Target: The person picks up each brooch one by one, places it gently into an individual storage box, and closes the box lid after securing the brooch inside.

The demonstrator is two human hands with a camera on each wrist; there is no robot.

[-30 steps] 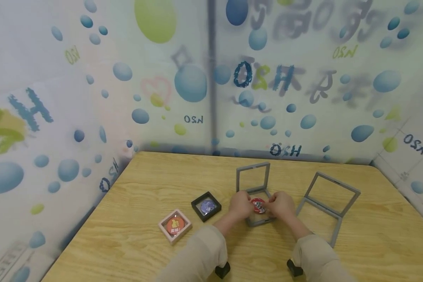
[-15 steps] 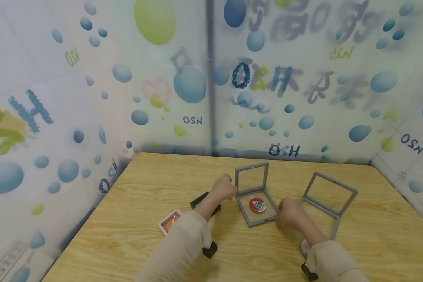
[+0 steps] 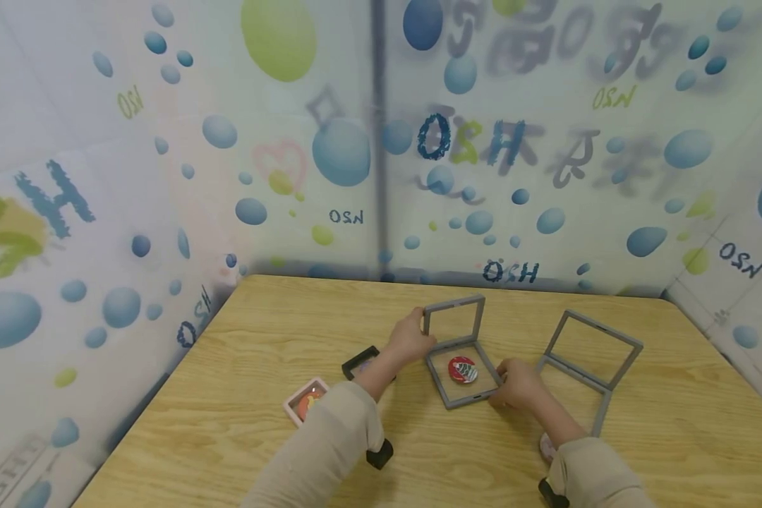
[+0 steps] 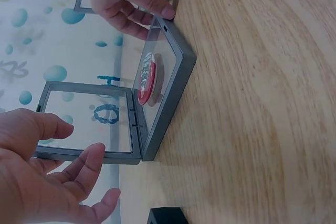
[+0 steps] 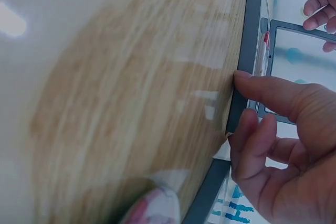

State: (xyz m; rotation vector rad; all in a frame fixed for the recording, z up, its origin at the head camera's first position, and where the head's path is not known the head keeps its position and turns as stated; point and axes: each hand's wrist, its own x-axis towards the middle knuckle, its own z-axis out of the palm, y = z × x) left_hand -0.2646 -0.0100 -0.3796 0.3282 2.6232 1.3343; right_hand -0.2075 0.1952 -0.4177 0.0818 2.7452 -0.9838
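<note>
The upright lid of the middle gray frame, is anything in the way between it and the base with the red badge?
Nothing visible. The lid stands open over the base; only the flat red badge lies there. The left hand touches the lid's edge, the right hand the base's corner.

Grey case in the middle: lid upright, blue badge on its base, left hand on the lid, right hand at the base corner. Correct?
Not quite. The badge on the base of the grey case is red, as the head view shows. The left hand is at the upright lid; the right hand is at the base corner.
</note>
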